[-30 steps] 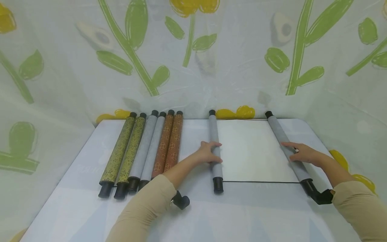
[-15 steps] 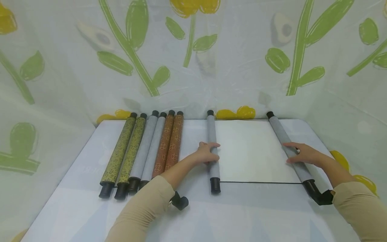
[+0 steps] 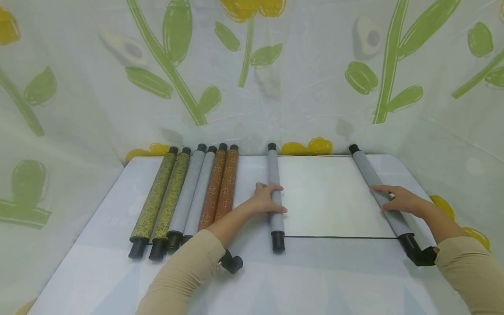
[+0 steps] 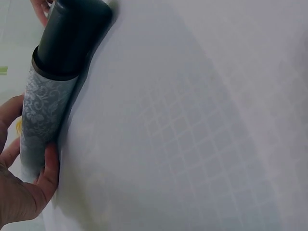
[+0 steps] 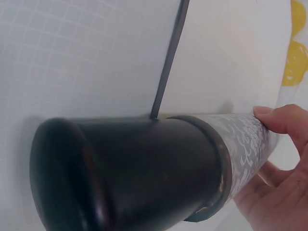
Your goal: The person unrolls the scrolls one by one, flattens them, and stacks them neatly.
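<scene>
A grey patterned hanging scroll lies partly unrolled, its blank white sheet (image 3: 330, 197) spread between two rolls with black end knobs. My left hand (image 3: 263, 201) holds the left roll (image 3: 273, 168), thumb on the near side and fingers over it; the left wrist view shows the hand (image 4: 31, 192) around the silvery brocade (image 4: 45, 106). On the right roll (image 3: 366, 170), which slants toward the front right, my right hand (image 3: 405, 203) grips with thumb and fingers. The right wrist view shows its black knob (image 5: 139, 168) close up. The rolls' undersides are hidden.
Left of the scroll lie several rolled scrolls side by side: yellow-green ones (image 3: 157, 197), grey ones (image 3: 190, 188) and brown ones (image 3: 226, 188). My left forearm covers some of their near ends. A leaf-printed curtain (image 3: 299, 105) stands behind the white table (image 3: 315, 280).
The left roll has moved slightly left with my left hand, and the right roll slightly right with my right hand. More white sheet shows between them. The other scrolls have stayed put.
</scene>
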A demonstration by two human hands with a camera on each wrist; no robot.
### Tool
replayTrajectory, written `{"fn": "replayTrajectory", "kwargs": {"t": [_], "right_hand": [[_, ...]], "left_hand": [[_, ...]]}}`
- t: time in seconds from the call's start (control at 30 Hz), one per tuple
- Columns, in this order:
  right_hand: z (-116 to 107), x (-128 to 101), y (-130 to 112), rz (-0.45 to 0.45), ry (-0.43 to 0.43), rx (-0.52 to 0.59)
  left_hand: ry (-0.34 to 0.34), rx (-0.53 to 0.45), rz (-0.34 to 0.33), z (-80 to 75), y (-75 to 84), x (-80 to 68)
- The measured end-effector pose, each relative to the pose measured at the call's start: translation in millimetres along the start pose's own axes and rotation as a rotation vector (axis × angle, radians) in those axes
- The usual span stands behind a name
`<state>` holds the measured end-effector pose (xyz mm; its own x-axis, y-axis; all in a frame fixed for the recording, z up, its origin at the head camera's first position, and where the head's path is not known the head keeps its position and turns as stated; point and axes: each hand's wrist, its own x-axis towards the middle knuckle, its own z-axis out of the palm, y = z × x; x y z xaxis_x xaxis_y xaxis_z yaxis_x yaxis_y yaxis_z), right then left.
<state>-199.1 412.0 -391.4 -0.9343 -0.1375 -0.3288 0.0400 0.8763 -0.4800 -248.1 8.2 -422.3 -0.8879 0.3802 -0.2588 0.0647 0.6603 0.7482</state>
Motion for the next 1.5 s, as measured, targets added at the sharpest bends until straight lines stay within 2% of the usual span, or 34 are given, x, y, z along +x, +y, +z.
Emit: {"fn": "replayTrajectory", "kwargs": {"t": [0.2, 0.4, 0.53, 0.73, 0.93, 1.1, 1.5], "right_hand": [[-4, -4, 1, 0.057, -0.033, 0.020], [-6, -8, 5, 0.020, -0.029, 0.048], [-5, -8, 9, 0.010, -0.010, 0.041], [-3, -7, 16, 0.028, 0.073, -0.011], [-6, -10, 27, 0.040, 0.124, -0.015], [-9, -12, 33, 0.040, 0.113, 0.016], [-11, -12, 35, 0.088, 0.065, 0.027]], "left_hand": [[-0.065, -0.038, 0.003, -11.2, -3.1, -2.6], [-0.113, -0.080, -0.013, -18.4, -7.2, -2.9], [-0.092, -0.074, -0.009, -16.3, -10.9, -2.2], [0.011, 0.034, 0.017, -11.5, -11.9, -4.4], [0.073, 0.021, 0.021, -13.7, -10.6, -6.9], [0.074, -0.005, 0.007, -18.6, -13.6, -7.4], [0.006, -0.078, -0.027, -32.0, -20.3, -11.4]]}}
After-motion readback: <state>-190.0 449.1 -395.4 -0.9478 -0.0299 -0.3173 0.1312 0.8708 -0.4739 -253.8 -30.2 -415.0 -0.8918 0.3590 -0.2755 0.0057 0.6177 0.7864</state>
